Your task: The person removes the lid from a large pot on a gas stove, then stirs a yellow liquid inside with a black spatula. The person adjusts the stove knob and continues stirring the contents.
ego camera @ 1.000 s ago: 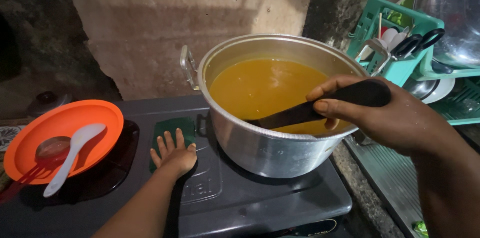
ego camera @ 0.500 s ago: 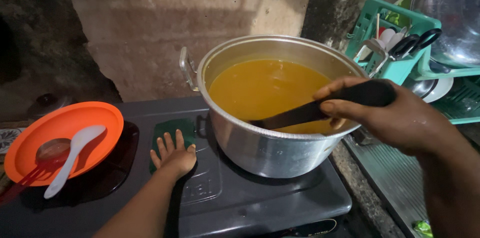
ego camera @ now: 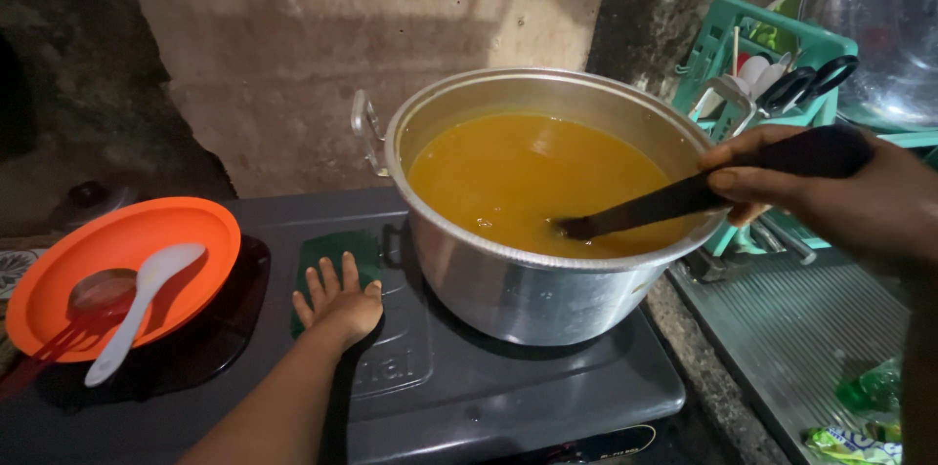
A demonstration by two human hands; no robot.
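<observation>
The right hand [ego camera: 840,196] grips a dark ladle [ego camera: 684,199] in the soup pot [ego camera: 528,289]. The left hand [ego camera: 340,301] lies flat and open on the stove [ego camera: 508,387].

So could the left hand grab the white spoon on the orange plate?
Probably yes. The left hand lies flat on the stove, and the white spoon rests uncovered on the orange plate just beside it, with nothing between them.

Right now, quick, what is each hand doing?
Left hand: open, fingers spread, resting flat on the stove top.
Right hand: closed around the dark ladle, which dips into the orange soup.
</observation>
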